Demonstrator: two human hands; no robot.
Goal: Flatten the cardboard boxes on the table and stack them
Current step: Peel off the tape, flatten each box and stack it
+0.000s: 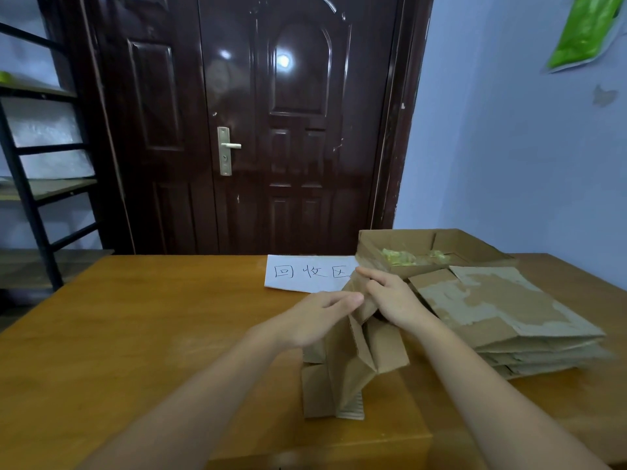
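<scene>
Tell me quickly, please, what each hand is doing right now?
Left hand: gripping the half-collapsed box.
Right hand: gripping the same box's top.

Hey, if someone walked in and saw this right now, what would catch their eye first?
Probably the left hand and right hand gripping a half-collapsed cardboard box at the middle of the wooden table. To its right lies a stack of flattened boxes, with an open box behind it. A white paper sign with handwritten characters lies at the table's far edge, before a dark door.
</scene>
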